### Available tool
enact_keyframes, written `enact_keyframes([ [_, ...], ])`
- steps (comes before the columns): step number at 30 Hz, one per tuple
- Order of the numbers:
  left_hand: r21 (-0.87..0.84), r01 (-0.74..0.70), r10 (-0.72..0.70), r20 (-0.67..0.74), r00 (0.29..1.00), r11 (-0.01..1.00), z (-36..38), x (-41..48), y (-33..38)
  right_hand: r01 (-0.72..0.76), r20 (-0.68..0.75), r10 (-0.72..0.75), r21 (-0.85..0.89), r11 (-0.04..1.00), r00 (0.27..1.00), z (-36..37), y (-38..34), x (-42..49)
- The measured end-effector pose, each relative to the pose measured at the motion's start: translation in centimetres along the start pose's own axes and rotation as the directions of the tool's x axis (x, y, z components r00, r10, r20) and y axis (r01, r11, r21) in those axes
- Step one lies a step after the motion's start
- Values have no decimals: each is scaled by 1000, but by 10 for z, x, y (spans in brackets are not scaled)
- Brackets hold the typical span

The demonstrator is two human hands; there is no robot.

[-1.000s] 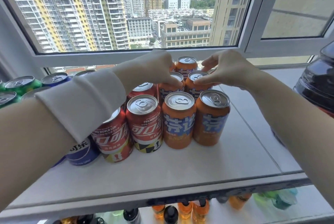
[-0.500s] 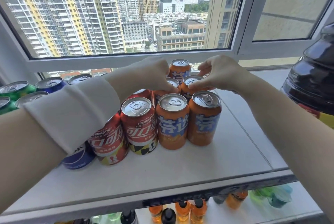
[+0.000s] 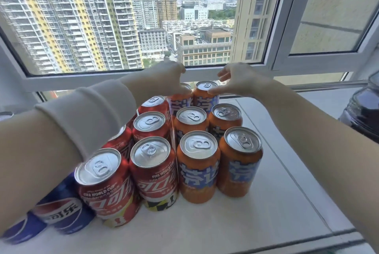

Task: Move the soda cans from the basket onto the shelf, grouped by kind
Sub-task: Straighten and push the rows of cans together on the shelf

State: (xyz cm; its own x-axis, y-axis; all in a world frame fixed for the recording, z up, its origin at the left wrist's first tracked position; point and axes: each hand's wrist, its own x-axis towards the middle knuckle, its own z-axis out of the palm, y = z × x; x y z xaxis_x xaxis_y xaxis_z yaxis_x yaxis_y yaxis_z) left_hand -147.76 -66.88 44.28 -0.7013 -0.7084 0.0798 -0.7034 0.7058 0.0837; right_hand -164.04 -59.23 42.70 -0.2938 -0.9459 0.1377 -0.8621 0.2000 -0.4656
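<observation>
The left hand [image 3: 168, 81] covers 1 back orange can [image 3: 181, 100], grip unclear; the right hand [image 3: 238, 81], fingers loosely spread, touches the other orange can [image 3: 205, 86]. Careless withdrawal could tip both.

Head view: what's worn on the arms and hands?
The left arm has a wide off-white fabric band near the wrist. The right arm shows no sleeve. The left hand and right hand show no gloves, rings or watch.
</observation>
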Motion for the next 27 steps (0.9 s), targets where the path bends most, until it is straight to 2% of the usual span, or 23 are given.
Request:
enact_keyframes([
  [6,9,31,-32,124,992,999,13,23,-8,38,74,-36,-20,999,997,12,-5,23],
  [17,-84,14,-6,97,995,996,12,21,-8,27,21,-28,36,999,999,10,-2,19],
  [27,-67,-15,25,151,988,998,10,12,5,6,59,-14,135,991,998,2,3,-2],
])
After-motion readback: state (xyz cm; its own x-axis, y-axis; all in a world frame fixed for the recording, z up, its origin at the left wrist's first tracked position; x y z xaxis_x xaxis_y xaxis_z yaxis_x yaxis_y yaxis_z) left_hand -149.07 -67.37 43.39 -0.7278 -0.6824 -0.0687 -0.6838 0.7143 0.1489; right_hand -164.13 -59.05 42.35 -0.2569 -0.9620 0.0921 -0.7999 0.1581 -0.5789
